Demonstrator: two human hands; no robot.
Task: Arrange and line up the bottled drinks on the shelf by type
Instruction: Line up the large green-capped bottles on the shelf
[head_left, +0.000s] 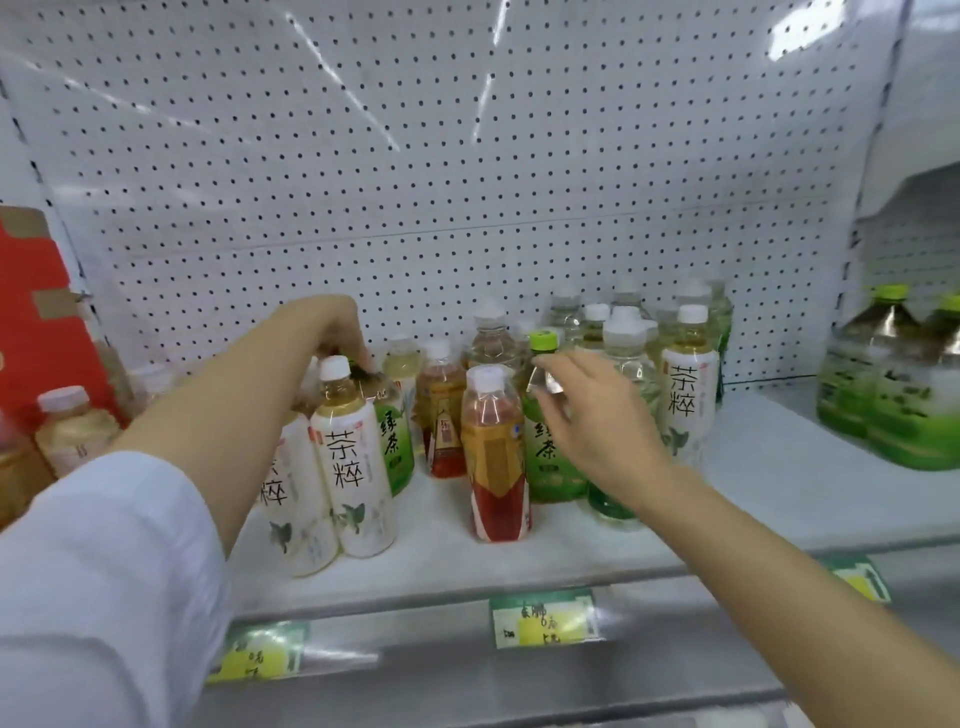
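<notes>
The drinks are mixed up on the shelf (597, 551); sorting is under way; the left hand (332, 332) is closed on a green tea bottle's (397, 436) top; the right hand (597, 410) is open beside another green tea bottle (545, 452), holding nothing; next, greens should be put together.

Mixed upright bottles crowded the white shelf (571, 561) at centre frame: white-labelled tea bottles (353, 467) lower left, a red-and-amber bottle (496, 467) in front, green tea bottles (545, 457) behind, clear ones (626, 353) toward the right
</notes>
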